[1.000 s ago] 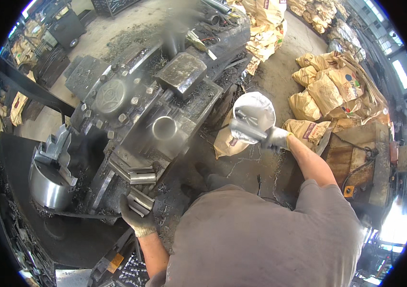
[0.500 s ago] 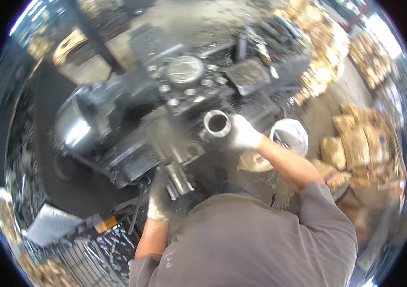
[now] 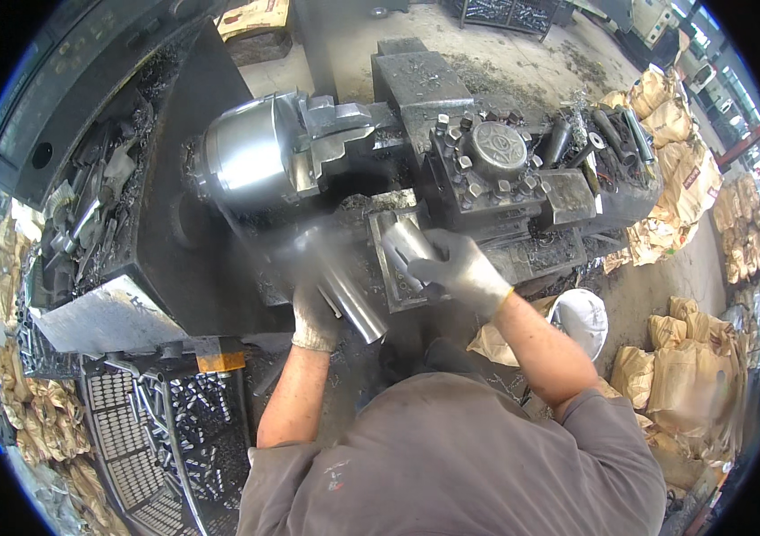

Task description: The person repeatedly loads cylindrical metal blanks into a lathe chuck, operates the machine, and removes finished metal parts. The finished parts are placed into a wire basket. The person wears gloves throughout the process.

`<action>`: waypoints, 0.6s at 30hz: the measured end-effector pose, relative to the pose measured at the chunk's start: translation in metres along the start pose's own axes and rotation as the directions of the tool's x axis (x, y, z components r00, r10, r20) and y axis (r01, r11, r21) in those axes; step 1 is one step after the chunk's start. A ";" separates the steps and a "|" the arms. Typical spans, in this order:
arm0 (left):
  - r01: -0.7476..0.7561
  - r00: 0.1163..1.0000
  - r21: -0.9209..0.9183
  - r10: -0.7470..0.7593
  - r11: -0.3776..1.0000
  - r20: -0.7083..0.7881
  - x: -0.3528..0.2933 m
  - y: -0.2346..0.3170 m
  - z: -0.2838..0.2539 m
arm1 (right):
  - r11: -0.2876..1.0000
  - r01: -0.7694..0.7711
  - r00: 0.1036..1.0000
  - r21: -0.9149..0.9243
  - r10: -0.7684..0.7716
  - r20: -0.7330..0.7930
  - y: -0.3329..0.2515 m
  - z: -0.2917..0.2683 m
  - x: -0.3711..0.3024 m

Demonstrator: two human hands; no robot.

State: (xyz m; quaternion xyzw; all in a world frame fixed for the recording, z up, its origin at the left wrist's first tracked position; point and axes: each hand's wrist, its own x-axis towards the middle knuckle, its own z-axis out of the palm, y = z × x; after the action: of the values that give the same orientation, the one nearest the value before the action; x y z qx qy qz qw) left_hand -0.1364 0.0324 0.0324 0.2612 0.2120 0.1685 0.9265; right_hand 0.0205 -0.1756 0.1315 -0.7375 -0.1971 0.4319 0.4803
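Observation:
My left hand (image 3: 314, 314), in a soiled work glove, is closed on a long shiny metal cylinder (image 3: 350, 297) that slants down to the right. The upper end of that cylinder is blurred, and its far fingers are hard to make out. My right hand (image 3: 465, 272), gloved too, grips a shorter metal tube (image 3: 409, 243) from its right side, and the tube lies tilted. Both pieces are over the front of a lathe. Beyond my left hand is the lathe chuck (image 3: 250, 154) with its stepped jaws (image 3: 335, 134). The tool post (image 3: 498, 150), ringed with bolts, stands beyond my right hand.
Tools (image 3: 617, 134) lie on the lathe's right end. A white bucket (image 3: 581, 323) stands right of my forearm, near brown paper sacks (image 3: 688, 344). At lower left, a crate (image 3: 121, 447) holds many small metal pieces. Metal chips cover the lathe's left ledge (image 3: 94, 210).
The view has turned, and the lathe appears shifted to the right. The right hand's tube showed its open end upward before; now it is tipped to show its side. Both hands keep their pieces.

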 end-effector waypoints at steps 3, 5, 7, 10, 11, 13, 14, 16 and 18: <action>-0.238 0.971 0.109 0.233 0.965 0.058 0.017 -0.010 0.027 | 0.930 0.083 0.997 -0.357 -0.079 0.026 -0.019 0.010 0.031; -0.520 0.854 0.479 0.430 0.707 0.292 0.031 -0.014 0.024 | 0.969 0.138 0.990 -0.203 -0.137 0.020 -0.039 0.039 0.032; -0.631 0.774 0.545 0.495 0.553 0.394 0.020 0.017 0.067 | 0.959 0.282 0.959 -0.023 -0.282 0.019 -0.055 0.027 0.044; -0.688 0.724 0.416 0.530 0.594 0.441 0.015 0.053 0.105 | 0.758 0.550 0.812 -0.351 -0.584 0.010 -0.117 -0.026 0.028; -0.645 0.764 0.493 0.502 0.584 0.406 0.016 0.056 0.089 | 0.609 0.575 0.753 -0.546 -0.656 0.061 -0.141 -0.048 0.030; -0.489 0.872 0.457 0.432 0.743 0.229 0.014 0.045 0.035 | 0.282 0.528 0.641 -0.801 -0.751 0.158 -0.166 -0.088 0.066; -0.419 0.899 0.491 0.424 0.764 0.109 0.009 0.029 0.002 | 0.092 0.381 0.644 -0.920 -0.740 0.193 -0.173 -0.108 0.090; -0.219 0.923 0.480 0.340 0.849 -0.182 -0.015 0.002 -0.034 | -0.282 0.152 0.723 -0.947 -0.621 0.301 -0.171 -0.139 0.145; -0.154 0.915 0.431 0.293 0.889 -0.278 -0.039 -0.019 -0.083 | -0.411 0.107 0.870 -0.905 -0.402 0.286 -0.158 -0.151 0.193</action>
State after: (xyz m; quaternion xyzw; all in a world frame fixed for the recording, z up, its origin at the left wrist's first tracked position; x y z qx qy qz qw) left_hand -0.2061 0.0351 -0.0305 0.4353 0.3643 0.2703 0.7777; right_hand 0.2709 -0.0479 0.2095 -0.7740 -0.5849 -0.1095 -0.2165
